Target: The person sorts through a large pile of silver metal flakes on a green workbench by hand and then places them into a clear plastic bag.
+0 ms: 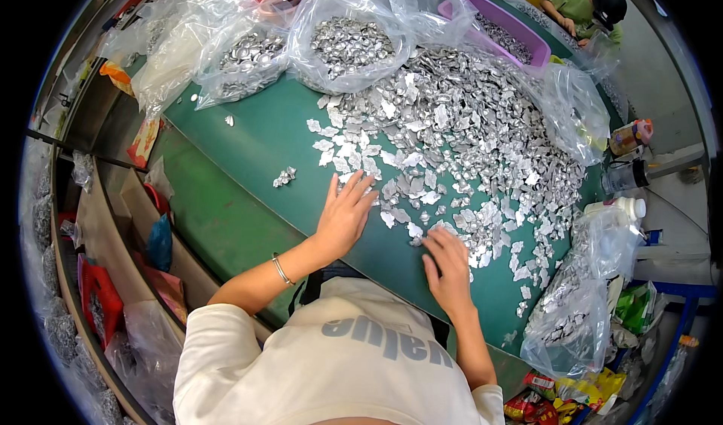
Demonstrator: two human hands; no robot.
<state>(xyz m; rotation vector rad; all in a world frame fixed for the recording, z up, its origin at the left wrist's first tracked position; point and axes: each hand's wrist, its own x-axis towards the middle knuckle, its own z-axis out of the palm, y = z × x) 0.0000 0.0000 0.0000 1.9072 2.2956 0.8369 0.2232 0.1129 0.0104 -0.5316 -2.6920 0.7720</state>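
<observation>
Left hand: fingers spread, unclenched, fingertips at the near-left edge of the silver metal pieces. Right hand: fingers bent over the near edge of the same spread; can't tell if it's gripping any. Pieces lie loose on the green table, thin in front, heaped toward the back right. Small silver cluster sits apart, left of the left hand. Beyond: filled clear bag and purple tub behind the heap. Co-worker at far right.
</observation>
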